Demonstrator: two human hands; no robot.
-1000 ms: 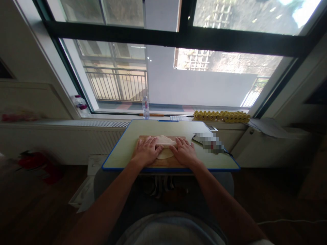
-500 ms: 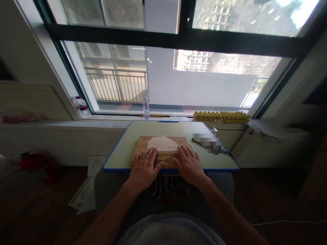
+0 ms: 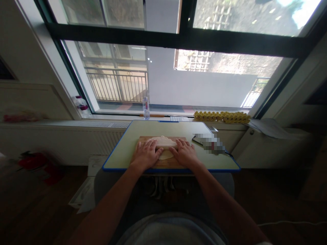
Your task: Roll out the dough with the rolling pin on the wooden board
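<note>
A pale wooden rolling pin [image 3: 166,145] lies crosswise on a flat sheet of dough [image 3: 166,156]. The dough shows both beyond the pin and on its near side, on a wooden cutting board [image 3: 167,164]. My left hand [image 3: 146,153] rests over the pin's left part, fingers stretched forward and thumb towards the middle. Over the right part lies my right hand [image 3: 185,152], its fingers likewise extended and apart. Both hands press from above rather than wrap round the pin, whose ends they cover. A metal handle at the board's right side is hidden by my right hand.
The board sits on a pale folding table [image 3: 122,153] with a blue edge. A blurred-out object [image 3: 211,143] with a dark handle lies at right. On the windowsill stand a plastic bottle [image 3: 145,108] and a yellow braided item [image 3: 221,117]. A fire extinguisher [image 3: 38,165] is at left.
Both hands and the rolling pin have moved forward, away from me, over the dough. More dough now shows on the near side and less beyond the pin.
</note>
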